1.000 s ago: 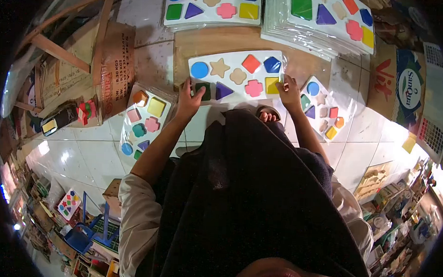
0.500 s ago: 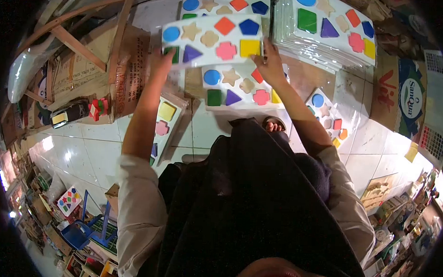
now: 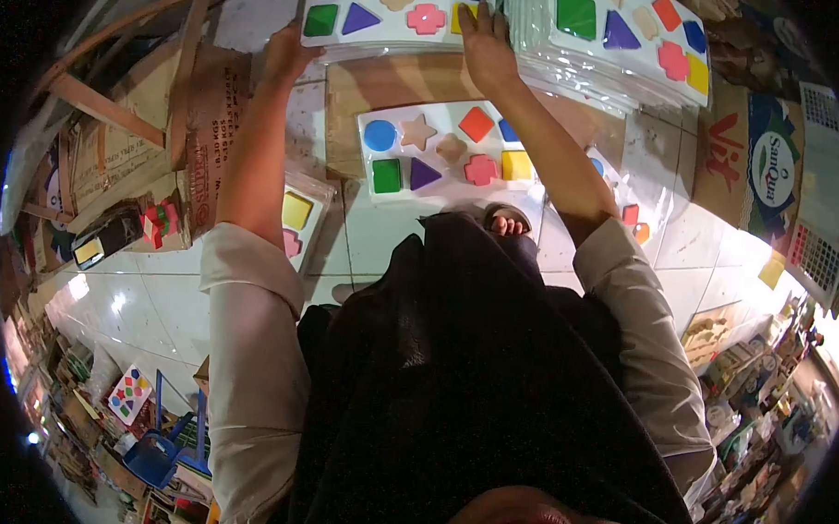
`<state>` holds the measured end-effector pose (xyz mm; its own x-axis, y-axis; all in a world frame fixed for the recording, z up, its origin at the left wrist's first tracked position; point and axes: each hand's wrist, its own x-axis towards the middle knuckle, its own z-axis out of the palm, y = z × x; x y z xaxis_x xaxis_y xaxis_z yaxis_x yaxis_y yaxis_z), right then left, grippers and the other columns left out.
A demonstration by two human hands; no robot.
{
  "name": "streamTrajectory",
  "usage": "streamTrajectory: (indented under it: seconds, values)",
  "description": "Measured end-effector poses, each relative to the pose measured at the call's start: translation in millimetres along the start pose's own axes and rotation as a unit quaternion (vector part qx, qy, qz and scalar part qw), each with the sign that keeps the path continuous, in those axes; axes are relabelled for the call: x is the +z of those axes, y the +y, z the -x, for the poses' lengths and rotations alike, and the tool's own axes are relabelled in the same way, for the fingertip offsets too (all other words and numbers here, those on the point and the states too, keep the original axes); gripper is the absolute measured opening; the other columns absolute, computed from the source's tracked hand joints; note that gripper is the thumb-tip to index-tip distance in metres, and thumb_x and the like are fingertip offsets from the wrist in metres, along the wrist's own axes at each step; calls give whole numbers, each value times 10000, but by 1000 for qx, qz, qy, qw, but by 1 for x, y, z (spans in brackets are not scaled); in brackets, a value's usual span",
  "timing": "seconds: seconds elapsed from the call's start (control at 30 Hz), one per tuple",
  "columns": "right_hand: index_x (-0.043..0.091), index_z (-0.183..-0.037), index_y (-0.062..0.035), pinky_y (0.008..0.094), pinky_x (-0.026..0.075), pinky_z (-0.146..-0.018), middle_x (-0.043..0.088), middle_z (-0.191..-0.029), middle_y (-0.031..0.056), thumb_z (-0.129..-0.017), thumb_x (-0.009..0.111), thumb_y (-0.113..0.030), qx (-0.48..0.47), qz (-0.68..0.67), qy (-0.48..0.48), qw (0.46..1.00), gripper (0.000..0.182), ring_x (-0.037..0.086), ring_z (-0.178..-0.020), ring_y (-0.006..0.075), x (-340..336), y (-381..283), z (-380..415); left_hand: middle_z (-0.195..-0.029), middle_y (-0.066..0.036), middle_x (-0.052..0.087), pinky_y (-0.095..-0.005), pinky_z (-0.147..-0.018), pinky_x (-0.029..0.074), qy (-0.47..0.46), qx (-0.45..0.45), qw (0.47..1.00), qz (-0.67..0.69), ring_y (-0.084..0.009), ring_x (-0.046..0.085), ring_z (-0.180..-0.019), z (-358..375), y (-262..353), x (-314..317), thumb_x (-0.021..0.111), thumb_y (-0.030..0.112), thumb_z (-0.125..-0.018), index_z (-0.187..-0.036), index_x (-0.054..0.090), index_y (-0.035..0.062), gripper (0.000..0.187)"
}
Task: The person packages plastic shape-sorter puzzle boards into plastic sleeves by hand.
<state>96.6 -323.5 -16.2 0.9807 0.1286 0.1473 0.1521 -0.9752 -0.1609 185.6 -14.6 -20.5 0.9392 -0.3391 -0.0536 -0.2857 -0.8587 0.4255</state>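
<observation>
At the top of the head view, a white shape puzzle board [image 3: 382, 24] in clear wrap rests level on a low pile of similar boards. My left hand [image 3: 288, 56] holds its left end beside the green square. My right hand [image 3: 490, 52] holds the right end, its fingers over the edge by the yellow square, partly covering it. Nearer my body, another shape puzzle board [image 3: 450, 175] lies on the floor, its right end partly hidden by my right forearm.
A taller stack of wrapped boards [image 3: 588, 60] stands right of my right hand. Other boards lie by my left forearm [image 3: 301, 223] and right forearm [image 3: 639, 200]. Cardboard [image 3: 211, 135] and a wooden frame [image 3: 120, 108] are left; a printed carton [image 3: 723, 162] is right.
Both hands have moved away from my body with the shape puzzle board, which now rests on the far pile. The board near my feet is more exposed.
</observation>
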Motion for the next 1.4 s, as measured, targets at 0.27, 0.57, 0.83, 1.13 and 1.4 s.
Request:
streamTrajectory:
  seconds: [0.27, 0.57, 0.83, 1.13, 1.4]
  values:
    - [339, -1239, 6, 408, 334, -938, 408, -1169, 233, -685, 563, -1, 23, -174, -47, 983, 597, 394, -1086, 370, -60, -2, 98, -1231, -265, 373, -437, -944, 326, 114, -101, 983, 102, -399, 383, -1136, 107, 87, 18, 671, 370, -694, -1278, 272, -32, 813]
    - [453, -1112, 54, 373, 433, -786, 523, -1015, 225, -675, 641, -108, 314, -360, -123, 870, 503, 545, -882, 332, 2, 61, 221, -1028, -238, 518, -398, -822, 385, -33, -177, 936, 302, -371, 492, -979, 232, 107, 103, 577, 164, -782, -1154, 418, -36, 452]
    - [418, -1155, -11, 348, 463, -757, 495, -1086, 217, -731, 637, -165, 185, -369, -39, 910, 501, 548, -935, 310, -21, 34, 222, -1086, -199, 477, -345, -853, 385, 115, -168, 929, 308, -290, 466, -1024, 244, 120, 63, 585, 134, -781, -1190, 406, -36, 477]
    - [286, -1279, 37, 352, 410, -853, 410, -1181, 240, -736, 606, -92, 57, -356, 45, 932, 643, 474, -1030, 331, -51, -21, 73, -1004, -130, 585, -292, -797, 416, 201, -117, 887, 399, -171, 541, -916, 109, 35, -18, 567, 139, -804, -1148, 489, -5, 381]
    - [325, -1261, 24, 387, 285, -994, 323, -1253, 295, -656, 522, 48, -29, -35, 33, 998, 637, 333, -1172, 383, -28, -3, 9, -1044, -112, 570, -269, -775, 396, 126, -132, 959, 216, -174, 532, -882, 4, 14, 8, 566, 156, -820, -1171, 450, -44, 421]
